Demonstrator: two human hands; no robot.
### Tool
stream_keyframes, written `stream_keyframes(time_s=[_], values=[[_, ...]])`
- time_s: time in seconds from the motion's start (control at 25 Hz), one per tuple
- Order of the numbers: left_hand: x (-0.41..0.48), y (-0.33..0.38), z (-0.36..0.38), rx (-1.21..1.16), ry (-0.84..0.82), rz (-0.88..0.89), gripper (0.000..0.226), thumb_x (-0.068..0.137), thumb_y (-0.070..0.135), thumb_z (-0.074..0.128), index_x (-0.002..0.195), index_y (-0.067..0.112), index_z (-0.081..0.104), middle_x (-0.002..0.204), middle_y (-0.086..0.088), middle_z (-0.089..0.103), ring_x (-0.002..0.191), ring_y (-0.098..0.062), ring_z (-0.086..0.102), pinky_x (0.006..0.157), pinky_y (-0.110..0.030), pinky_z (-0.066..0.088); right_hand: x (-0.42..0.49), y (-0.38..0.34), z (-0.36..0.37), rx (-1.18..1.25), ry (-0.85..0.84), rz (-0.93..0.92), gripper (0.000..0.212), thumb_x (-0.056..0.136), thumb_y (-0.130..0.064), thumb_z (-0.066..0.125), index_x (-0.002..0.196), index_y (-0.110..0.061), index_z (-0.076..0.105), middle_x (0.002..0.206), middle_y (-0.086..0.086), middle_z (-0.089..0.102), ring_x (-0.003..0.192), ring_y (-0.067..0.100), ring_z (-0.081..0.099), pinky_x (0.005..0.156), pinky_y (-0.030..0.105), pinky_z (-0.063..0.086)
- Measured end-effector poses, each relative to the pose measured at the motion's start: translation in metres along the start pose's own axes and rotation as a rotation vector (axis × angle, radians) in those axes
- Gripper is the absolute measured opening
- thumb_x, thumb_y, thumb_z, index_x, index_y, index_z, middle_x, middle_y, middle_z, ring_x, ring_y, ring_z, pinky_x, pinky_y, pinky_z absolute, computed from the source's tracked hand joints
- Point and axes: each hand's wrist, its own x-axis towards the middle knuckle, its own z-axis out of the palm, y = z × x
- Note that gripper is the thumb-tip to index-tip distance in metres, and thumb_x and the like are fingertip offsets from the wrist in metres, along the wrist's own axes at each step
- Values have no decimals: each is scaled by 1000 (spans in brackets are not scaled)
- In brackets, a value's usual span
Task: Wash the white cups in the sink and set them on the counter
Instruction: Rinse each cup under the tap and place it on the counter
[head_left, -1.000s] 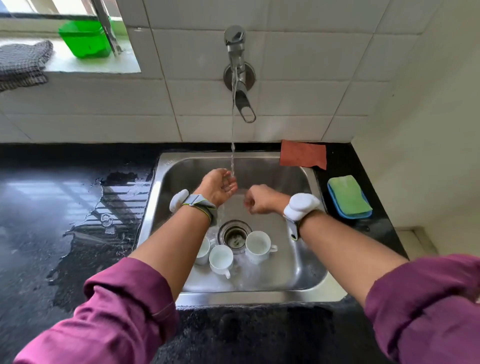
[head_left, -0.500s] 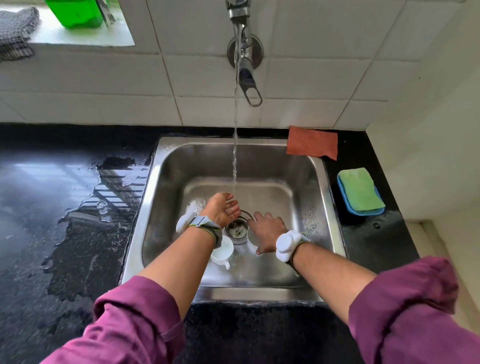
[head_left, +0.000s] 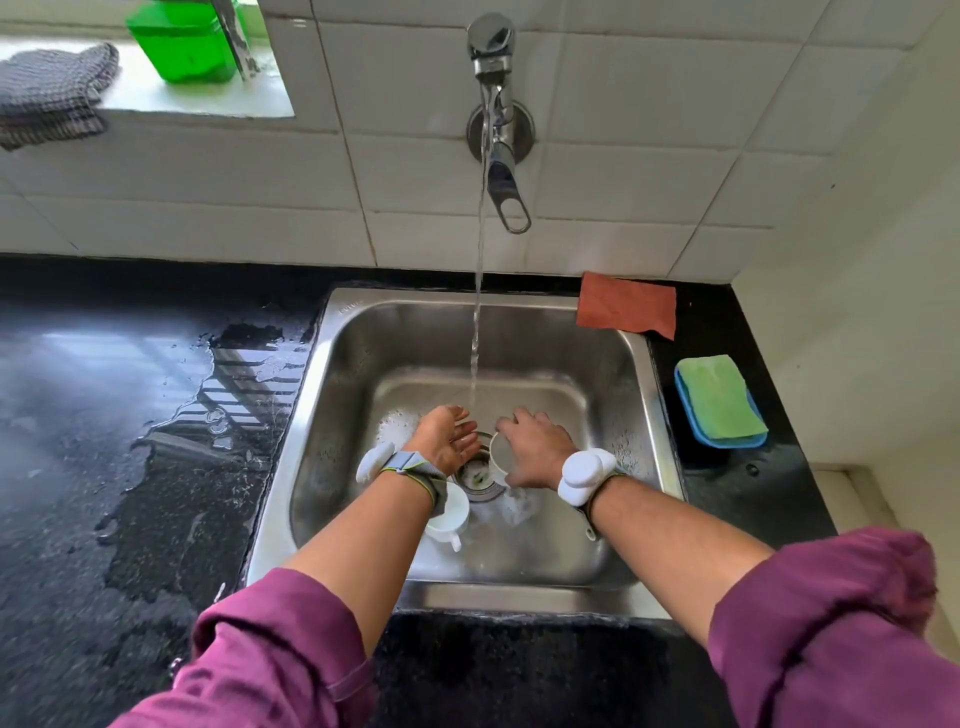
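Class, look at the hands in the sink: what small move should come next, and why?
Probably lift the white cup that the right hand grips by the rim up into the water stream. The stream falls just left of it, and the left hand is open, ready to rub it.

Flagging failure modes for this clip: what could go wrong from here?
1. The right hand grips a cup from above with wet fingers, so it may slip on the lift.
2. Another cup sits partly hidden under the left wrist, and the arm could knock it.
3. The counter left of the sink has pooled water, so cups set there might slide.
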Motion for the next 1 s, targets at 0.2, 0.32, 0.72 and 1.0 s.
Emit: stream_keyframes(time_s=[0.2,0.32,0.72,1.0], values=[[-9,15,1,41,25,47,21,98,19,40,80,14,51,83,-6,50,67,-17,41,60,-28,39,12,-3,-52,86,157,-36,68,64,-35,74,125,-21,48,118,7,45,109,32,48,87,41,50],[-19,35,4,6,-17,87,22,97,20,40,79,15,51,81,-4,51,70,-17,43,69,-31,40,16,-9,-91,175,273,-58,72,63,-36,74,129,-24,49,119,7,48,111,31,49,90,38,48],[-53,97,17,-320,-419,204,37,97,43,42,110,12,58,103,-15,62,92,-29,61,81,-44,52,18,-28,-184,313,511,-188,75,60,-37,79,127,-12,55,122,8,60,115,23,55,98,26,41],[-65,100,19,-450,-663,339,36,97,27,48,124,4,50,109,-18,60,100,-30,60,87,-45,53,11,-23,-198,569,567,-150,41,72,-25,75,111,-15,65,114,4,66,105,18,60,85,20,42]])
